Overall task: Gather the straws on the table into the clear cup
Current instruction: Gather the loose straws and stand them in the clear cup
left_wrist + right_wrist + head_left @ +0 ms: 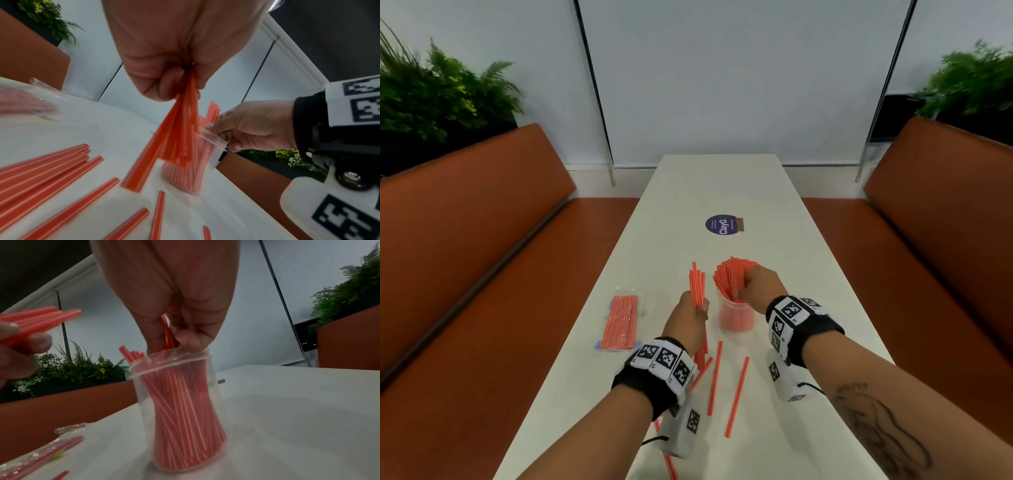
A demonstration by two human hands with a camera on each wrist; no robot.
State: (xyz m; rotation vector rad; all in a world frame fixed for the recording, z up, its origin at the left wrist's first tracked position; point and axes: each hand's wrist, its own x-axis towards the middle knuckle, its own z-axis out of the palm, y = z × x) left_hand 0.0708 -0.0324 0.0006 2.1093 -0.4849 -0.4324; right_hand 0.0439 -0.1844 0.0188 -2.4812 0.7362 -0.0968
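Two batches of straws are in play, so you are midway through loading. Far left on the counter (808, 274) lies a clear packet of straws (619, 322), apparently unopened. Your left hand (690, 317) has its grip curled tight round a loose bundle of straws (697, 282), held nearly upright just beside the clear cup (736, 315). The clear cup stands mid-counter, already crowded with straws fanning above its rim. Your right hand (760, 289) is at that rim, fingers (185, 339) pinched on a few of the standing straws, seemingly pressing them aside. The next move, as I judge it, calls for opening a gap in the fan, then lowering the bundle ends-first without tipping the cup. Several loose straws (736, 397) lie on the counter near your wrists, waiting to be picked up. Farther along the white counter sits a round purple sticker (722, 224). Orange benches (465, 240) flank both sides, with green plants (438, 99) behind them and a pale wall beyond.
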